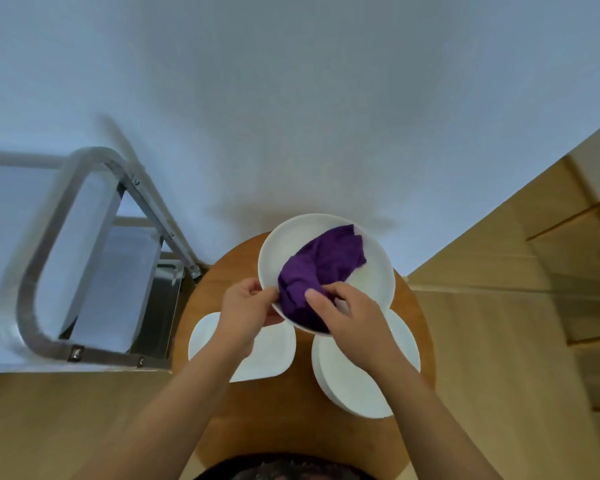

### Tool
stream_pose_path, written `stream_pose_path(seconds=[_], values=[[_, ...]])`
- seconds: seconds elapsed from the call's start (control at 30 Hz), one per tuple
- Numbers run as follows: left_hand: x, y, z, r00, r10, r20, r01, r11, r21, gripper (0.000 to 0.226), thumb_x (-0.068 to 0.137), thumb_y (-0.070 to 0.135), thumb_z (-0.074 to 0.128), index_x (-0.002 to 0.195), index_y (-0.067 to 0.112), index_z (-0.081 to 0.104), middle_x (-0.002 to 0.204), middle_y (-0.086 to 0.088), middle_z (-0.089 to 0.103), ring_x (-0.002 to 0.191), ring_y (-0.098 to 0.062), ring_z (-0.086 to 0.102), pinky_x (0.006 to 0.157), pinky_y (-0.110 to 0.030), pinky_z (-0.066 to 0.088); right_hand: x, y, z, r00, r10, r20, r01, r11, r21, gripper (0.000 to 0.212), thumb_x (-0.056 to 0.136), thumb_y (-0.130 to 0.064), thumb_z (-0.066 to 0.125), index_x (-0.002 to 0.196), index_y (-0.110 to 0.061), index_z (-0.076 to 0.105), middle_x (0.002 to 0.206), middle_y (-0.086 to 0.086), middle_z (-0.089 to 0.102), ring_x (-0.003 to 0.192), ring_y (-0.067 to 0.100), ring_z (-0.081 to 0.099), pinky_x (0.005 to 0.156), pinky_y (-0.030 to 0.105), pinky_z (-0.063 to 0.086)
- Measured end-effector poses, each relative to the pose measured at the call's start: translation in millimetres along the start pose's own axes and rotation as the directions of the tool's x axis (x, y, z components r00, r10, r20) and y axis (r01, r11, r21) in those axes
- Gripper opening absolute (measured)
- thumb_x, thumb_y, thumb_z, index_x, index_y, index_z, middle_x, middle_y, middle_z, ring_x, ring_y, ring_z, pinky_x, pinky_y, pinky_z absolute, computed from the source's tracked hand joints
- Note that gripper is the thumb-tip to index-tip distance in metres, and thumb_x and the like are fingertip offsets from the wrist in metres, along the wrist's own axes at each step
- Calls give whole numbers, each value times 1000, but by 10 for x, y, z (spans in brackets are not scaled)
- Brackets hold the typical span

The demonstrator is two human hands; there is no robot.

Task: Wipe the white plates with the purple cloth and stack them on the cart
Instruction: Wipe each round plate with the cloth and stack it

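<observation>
A round white plate (371, 271) is held above a round wooden table (284, 417). My left hand (246, 306) grips its near-left rim. A crumpled purple cloth (323, 268) lies across the inside of the plate, and my right hand (350, 317) pinches the cloth at its near end. Under my hands, a rounded-square white plate (274, 355) lies on the table at the left. On the right of the table lies a round white plate (354, 382) that looks like a stack. The metal cart (84, 258) stands to the left of the table.
The cart has a tubular steel handle (32, 271) and flat shelves, the top one bare in view. A white wall rises behind the table. Wooden furniture with steps or drawers (575, 271) stands at the right. The floor is light wood.
</observation>
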State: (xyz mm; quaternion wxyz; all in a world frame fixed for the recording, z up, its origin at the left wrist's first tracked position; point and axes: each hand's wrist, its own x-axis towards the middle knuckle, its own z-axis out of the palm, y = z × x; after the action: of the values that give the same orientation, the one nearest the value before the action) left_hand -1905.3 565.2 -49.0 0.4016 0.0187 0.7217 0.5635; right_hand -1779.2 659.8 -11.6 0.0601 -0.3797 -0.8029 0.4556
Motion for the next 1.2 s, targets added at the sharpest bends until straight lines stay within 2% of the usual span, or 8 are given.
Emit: stream_pose_path(seconds=[0.1,0.17,0.3,0.53,0.8,0.9,1.03,1.2], values=[[-204,13,-60,997,70,-16,-69,997,42,14,88,11,63,89,25,60,85,3,69,66,-8,70,51,-18,52,33,-84,0,979,49,-198,-53,998,-16,44,86,-57,53,114,-24,56,109,-7,58,108,14,54,81,16,43],[-326,21,-92,992,122,10,-122,990,63,11,87,13,65,89,23,61,80,4,70,66,-6,70,50,-16,51,43,-144,75,992,105,-76,-113,988,-110,76,87,-58,50,147,-19,24,151,5,28,138,25,27,110,38,32],[-520,43,-136,976,186,114,-201,971,131,10,87,10,63,92,18,64,78,2,72,70,-11,70,54,-19,54,15,-246,183,997,50,50,-40,983,-182,82,93,-40,46,151,-16,-8,158,7,-15,145,23,-11,116,37,4],[-650,119,-234,950,231,210,-260,958,121,17,86,-1,57,86,4,73,76,-11,73,72,-24,71,64,-32,60,-153,-397,-88,896,-239,373,335,917,-217,81,87,-23,54,152,-24,6,160,0,-3,145,17,8,117,33,16],[-603,259,-303,947,319,37,-320,945,68,15,83,-2,57,73,-4,69,68,-22,66,61,-28,66,52,-28,55,-517,-299,-213,819,-322,474,480,837,-261,67,88,-15,47,149,-30,24,158,-10,11,137,0,13,98,-2,-1],[-618,263,-320,949,312,48,-315,947,69,17,84,2,61,72,7,71,64,-11,70,59,-22,68,50,-24,54,-579,-211,-319,765,-311,565,556,761,-334,62,89,-12,47,146,-31,33,157,-12,17,140,-1,14,111,14,5],[-612,304,-359,949,297,109,-308,946,101,25,84,-4,58,70,12,71,63,-2,71,57,-18,69,48,-21,52,-604,-38,-504,693,-249,677,672,564,-480,60,91,-8,44,144,-35,34,156,-16,19,144,4,6,113,33,-10],[-597,314,-386,944,288,159,-309,943,126,21,85,-1,60,76,14,71,70,2,74,65,-18,72,51,-22,55,-546,151,-638,752,-286,594,659,332,-675,64,95,-10,44,146,-42,23,158,-15,10,147,19,-4,114,43,-9]])
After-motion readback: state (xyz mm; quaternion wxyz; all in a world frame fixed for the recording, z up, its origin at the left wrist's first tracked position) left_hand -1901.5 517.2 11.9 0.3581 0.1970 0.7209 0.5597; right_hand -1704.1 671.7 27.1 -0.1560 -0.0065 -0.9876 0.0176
